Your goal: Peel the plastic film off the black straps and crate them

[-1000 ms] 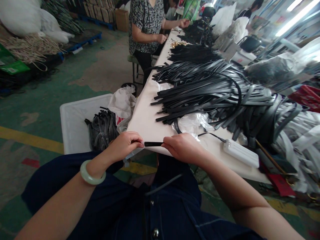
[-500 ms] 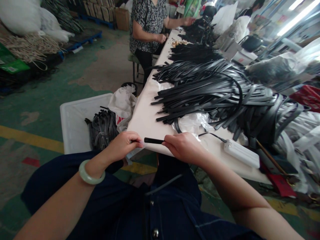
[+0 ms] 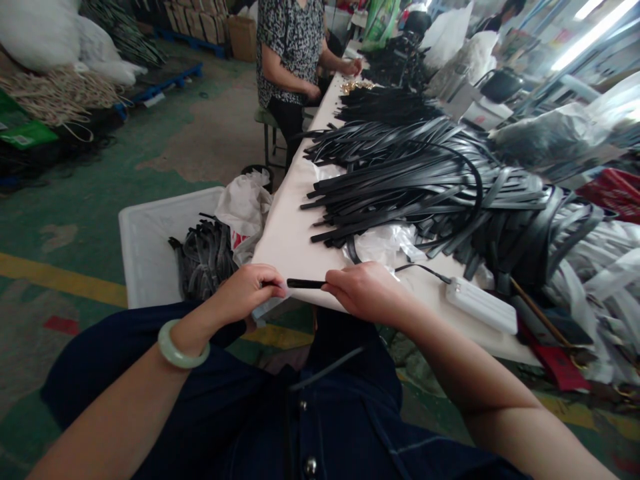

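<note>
While right hand (image 3: pixel 367 292) grips slim black strip (image 3: pixel 306 284) | left hand (image 3: pixel 257 291) pinched closed | flat glossy straps (image 3: pixel 405 183), two o'clock

Pale-green bangle (image 3: pixel 183 345), navy clothing (image 3: pixel 340 427) with round metallic buttons (image 3: pixel 311 465).

One held strip (image 3: pixel 306 284), one bangle (image 3: pixel 184 362)

White bin (image 3: pixel 150 247), black straps (image 3: pixel 390 193) (glossy, those).
</note>
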Action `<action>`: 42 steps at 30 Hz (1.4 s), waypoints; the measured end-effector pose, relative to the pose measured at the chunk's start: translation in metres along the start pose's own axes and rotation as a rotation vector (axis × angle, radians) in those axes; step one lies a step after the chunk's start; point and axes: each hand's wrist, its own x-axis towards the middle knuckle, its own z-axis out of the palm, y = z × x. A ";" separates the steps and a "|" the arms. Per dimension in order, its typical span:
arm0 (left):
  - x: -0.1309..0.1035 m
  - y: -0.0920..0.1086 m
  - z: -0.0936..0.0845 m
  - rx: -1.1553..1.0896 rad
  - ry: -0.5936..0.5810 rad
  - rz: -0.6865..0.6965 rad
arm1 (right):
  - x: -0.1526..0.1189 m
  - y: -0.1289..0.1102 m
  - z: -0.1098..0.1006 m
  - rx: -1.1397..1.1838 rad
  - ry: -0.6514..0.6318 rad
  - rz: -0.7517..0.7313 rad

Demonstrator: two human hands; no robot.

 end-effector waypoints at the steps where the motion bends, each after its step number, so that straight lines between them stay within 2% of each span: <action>1: 0.000 0.000 0.000 0.002 -0.002 0.000 | 0.001 -0.001 0.000 -0.004 -0.015 -0.009; 8: 0.003 -0.001 0.007 0.054 -0.034 0.070 | 0.013 -0.004 -0.008 -0.016 -0.119 -0.071; 15: 0.004 -0.002 0.023 0.009 -0.004 0.048 | 0.029 -0.025 -0.004 0.021 -0.165 -0.158; 19: 0.000 -0.008 0.018 -0.046 0.012 0.014 | 0.025 -0.009 0.002 0.118 -0.163 -0.156; 23: 0.002 -0.011 0.015 -0.046 0.072 -0.033 | 0.016 0.010 0.003 0.129 -0.125 -0.086; 27: 0.006 -0.003 0.026 -0.195 -0.023 -0.017 | 0.019 -0.006 0.010 0.096 -0.113 -0.161; 29: 0.005 -0.001 0.029 -0.216 -0.033 -0.030 | 0.023 -0.009 0.013 0.087 -0.110 -0.201; 34: 0.009 -0.006 0.030 -0.164 0.115 -0.118 | 0.028 0.009 0.011 0.102 0.041 -0.159; 39: 0.011 -0.010 0.033 -0.228 0.139 -0.101 | 0.036 0.012 0.011 0.140 0.029 -0.266; 42: 0.010 -0.012 0.030 -0.176 0.207 -0.135 | 0.036 0.020 0.010 0.210 0.092 -0.166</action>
